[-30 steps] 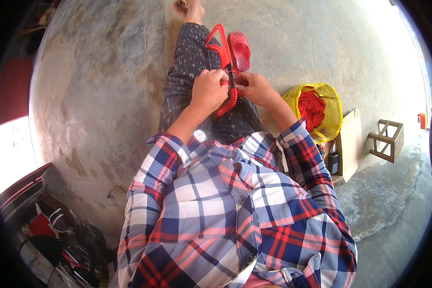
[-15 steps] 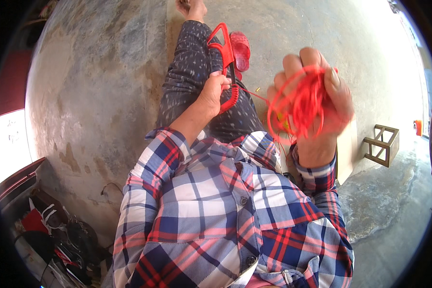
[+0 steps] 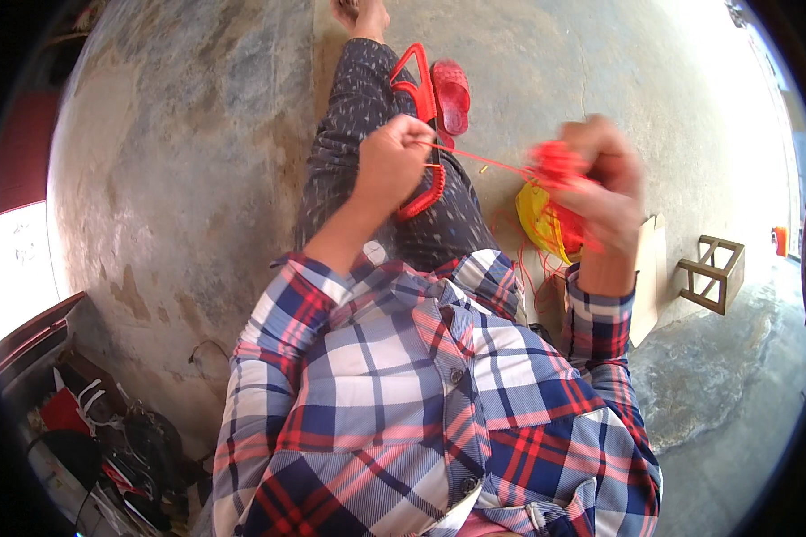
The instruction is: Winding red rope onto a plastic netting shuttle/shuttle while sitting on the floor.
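A red frame (image 3: 415, 97) with an open loop handle, a dark bar and a curved lower end lies across my thighs. Red cord is wound in close turns round its curved end (image 3: 432, 192). Over the dark bar, my left hand (image 3: 392, 166) is closed in a pinch on the red cord. From there a taut strand (image 3: 484, 159) runs right to a bunched hank of red cord (image 3: 557, 163). My right hand (image 3: 607, 183), smeared by motion, is closed round that hank; its fingertips are partly hidden.
Below my right hand is a yellow and red item (image 3: 537, 219), with loose red strands (image 3: 530, 273) beside it. Red slippers (image 3: 451, 94) lie past my legs. Cardboard (image 3: 649, 277) and a small wooden stool frame (image 3: 715, 273) stand right. Assorted clutter (image 3: 121, 438) fills the lower left.
My left hand has lifted off the red frame and moved up slightly, pinching the cord. My right hand has turned and shifted right; the loose loops are now a tighter bunch, uncovering the yellow item.
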A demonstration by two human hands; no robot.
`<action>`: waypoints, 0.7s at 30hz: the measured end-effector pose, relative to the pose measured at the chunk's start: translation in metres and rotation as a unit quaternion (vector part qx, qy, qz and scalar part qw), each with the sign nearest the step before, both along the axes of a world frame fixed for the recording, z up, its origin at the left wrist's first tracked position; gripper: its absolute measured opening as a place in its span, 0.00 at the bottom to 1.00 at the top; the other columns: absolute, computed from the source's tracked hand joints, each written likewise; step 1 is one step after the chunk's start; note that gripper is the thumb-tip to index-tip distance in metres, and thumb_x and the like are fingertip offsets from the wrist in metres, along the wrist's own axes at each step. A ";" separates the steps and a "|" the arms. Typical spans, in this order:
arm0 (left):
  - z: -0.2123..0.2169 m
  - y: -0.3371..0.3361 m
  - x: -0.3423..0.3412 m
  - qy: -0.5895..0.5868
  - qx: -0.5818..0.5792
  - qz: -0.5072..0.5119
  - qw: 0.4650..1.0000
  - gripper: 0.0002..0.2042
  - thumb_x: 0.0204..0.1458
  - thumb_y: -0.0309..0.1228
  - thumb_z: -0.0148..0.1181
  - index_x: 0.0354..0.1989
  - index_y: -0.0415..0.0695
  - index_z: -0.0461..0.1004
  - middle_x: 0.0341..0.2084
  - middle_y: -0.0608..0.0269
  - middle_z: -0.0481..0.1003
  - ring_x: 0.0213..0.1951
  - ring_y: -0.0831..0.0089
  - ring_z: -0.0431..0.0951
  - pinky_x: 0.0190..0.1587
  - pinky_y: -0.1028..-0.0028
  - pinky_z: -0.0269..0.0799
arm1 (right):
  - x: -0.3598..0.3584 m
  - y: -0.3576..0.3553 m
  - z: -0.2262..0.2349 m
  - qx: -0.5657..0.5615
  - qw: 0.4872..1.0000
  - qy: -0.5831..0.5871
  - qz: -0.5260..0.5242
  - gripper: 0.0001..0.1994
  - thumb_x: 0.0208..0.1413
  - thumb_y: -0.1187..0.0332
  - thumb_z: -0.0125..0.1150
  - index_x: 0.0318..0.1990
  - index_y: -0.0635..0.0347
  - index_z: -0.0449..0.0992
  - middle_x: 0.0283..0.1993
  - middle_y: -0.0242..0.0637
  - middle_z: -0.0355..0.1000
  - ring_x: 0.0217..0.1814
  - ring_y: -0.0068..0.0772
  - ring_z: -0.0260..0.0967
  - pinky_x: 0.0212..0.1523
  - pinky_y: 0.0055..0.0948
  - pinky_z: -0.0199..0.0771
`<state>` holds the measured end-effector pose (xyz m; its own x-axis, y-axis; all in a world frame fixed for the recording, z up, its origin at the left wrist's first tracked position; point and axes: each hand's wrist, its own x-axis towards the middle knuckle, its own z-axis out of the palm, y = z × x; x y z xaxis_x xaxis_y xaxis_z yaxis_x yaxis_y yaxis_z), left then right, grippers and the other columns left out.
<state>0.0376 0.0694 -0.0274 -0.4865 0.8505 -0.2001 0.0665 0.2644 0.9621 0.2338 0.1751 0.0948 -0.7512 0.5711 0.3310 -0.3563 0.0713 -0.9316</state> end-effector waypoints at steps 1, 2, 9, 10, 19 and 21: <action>-0.010 -0.001 -0.012 -0.021 -0.029 -0.013 0.999 0.05 0.55 0.26 0.54 0.35 0.40 0.74 0.23 0.71 0.72 0.21 0.84 0.67 0.26 0.83 0.65 | -0.003 0.002 -0.020 0.035 0.991 -0.129 -0.002 0.07 0.47 0.75 0.64 0.29 0.59 0.69 0.27 0.28 0.67 0.23 0.20 0.63 0.24 0.21 0.66; -0.016 -0.006 -0.016 -0.019 -0.032 -0.012 0.999 0.05 0.55 0.26 0.54 0.35 0.40 0.74 0.23 0.71 0.72 0.21 0.84 0.67 0.26 0.83 0.65 | -0.006 0.002 -0.038 0.068 0.965 -0.253 -0.005 0.06 0.47 0.74 0.64 0.28 0.60 0.71 0.29 0.28 0.70 0.26 0.23 0.65 0.27 0.23 0.66; -0.021 -0.008 -0.002 -0.294 -0.184 -0.074 0.935 0.07 0.59 0.30 0.50 0.37 0.41 0.72 0.15 0.74 0.64 0.12 0.83 0.59 0.12 0.80 0.55 | -0.041 -0.014 -0.140 -0.071 0.938 -0.334 0.062 0.03 0.53 0.78 0.58 0.31 0.60 0.73 0.31 0.25 0.72 0.29 0.19 0.66 0.30 0.21 0.69; -0.024 -0.008 -0.003 -0.294 -0.185 -0.074 0.935 0.07 0.59 0.30 0.50 0.37 0.41 0.72 0.15 0.74 0.64 0.12 0.83 0.59 0.12 0.80 0.55 | -0.042 -0.014 -0.145 -0.198 0.944 -0.256 0.062 0.02 0.54 0.78 0.59 0.32 0.60 0.73 0.32 0.26 0.73 0.30 0.19 0.67 0.32 0.22 0.70; 0.037 -0.001 -0.012 -0.381 -0.071 -0.001 0.922 0.07 0.55 0.34 0.54 0.30 0.45 0.72 0.13 0.74 0.61 0.10 0.85 0.53 0.14 0.80 0.52 | -0.049 -0.016 -0.109 0.275 0.933 -0.213 -0.093 0.14 0.55 0.70 0.64 0.47 0.62 0.73 0.38 0.31 0.75 0.42 0.23 0.71 0.47 0.25 0.71; 0.040 0.003 -0.011 -0.388 -0.067 -0.007 0.919 0.07 0.55 0.35 0.55 0.30 0.45 0.71 0.13 0.74 0.62 0.10 0.85 0.53 0.14 0.80 0.52 | -0.048 -0.015 -0.109 0.095 0.973 -0.176 -0.116 0.12 0.56 0.68 0.63 0.46 0.62 0.73 0.39 0.33 0.75 0.42 0.27 0.72 0.48 0.29 0.72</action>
